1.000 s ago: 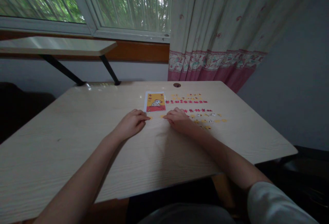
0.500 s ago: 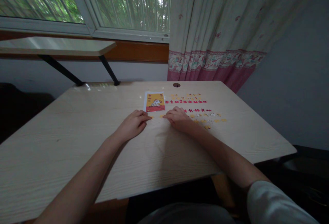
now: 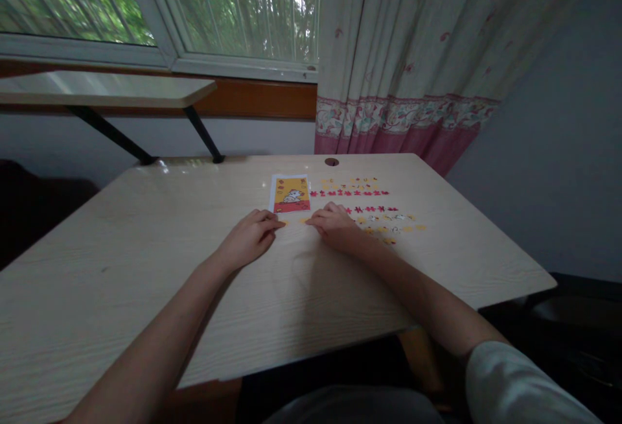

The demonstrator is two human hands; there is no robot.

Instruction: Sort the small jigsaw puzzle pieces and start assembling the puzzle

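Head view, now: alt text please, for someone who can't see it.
Left hand and right hand reach across a wood-grain desk, each at a small yellow jigsaw piece. A yellow-and-red picture card lies just beyond; rows of loose jigsaw pieces lie to the right. Behind: window, patterned curtain.

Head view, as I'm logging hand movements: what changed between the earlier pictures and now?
Allowing for view drift, the left hand seems to have shifted slightly right, toward the right hand; no grasp or release shows. The right hand, picture card and red pieces stayed put.
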